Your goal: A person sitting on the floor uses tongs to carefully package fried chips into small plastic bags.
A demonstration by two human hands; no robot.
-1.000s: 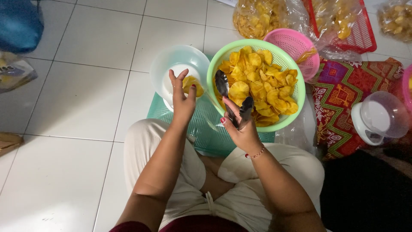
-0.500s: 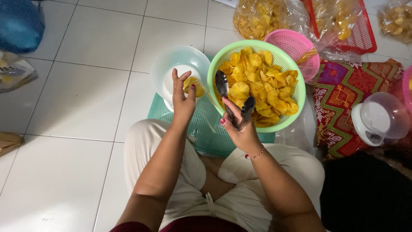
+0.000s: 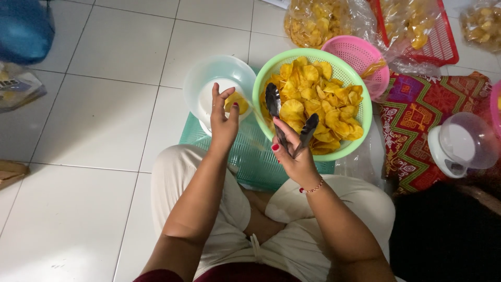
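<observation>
My right hand (image 3: 293,156) grips black metal tongs (image 3: 288,117), their arms spread apart over a green basket (image 3: 355,141) heaped with yellow chips (image 3: 313,99). My left hand (image 3: 223,121) is raised at the near edge of a clear plastic bowl (image 3: 206,78) that sits on a white kitchen scale; its fingers are curled around a clear plastic bag (image 3: 250,122) holding a few yellow chips (image 3: 236,102). Both forearms reach out over my lap in cream trousers.
A teal perforated tray (image 3: 245,162) lies under the bowl and basket. A pink basket (image 3: 360,57), bags of chips (image 3: 313,21) and a red basket (image 3: 443,47) are at the back. A patterned cloth (image 3: 417,109) with a second scale and clear bowl (image 3: 462,143) lies right. White tiles stretch left.
The tongs have opened wider, the right arm swinging further right over the chips. My left hand has barely moved.
</observation>
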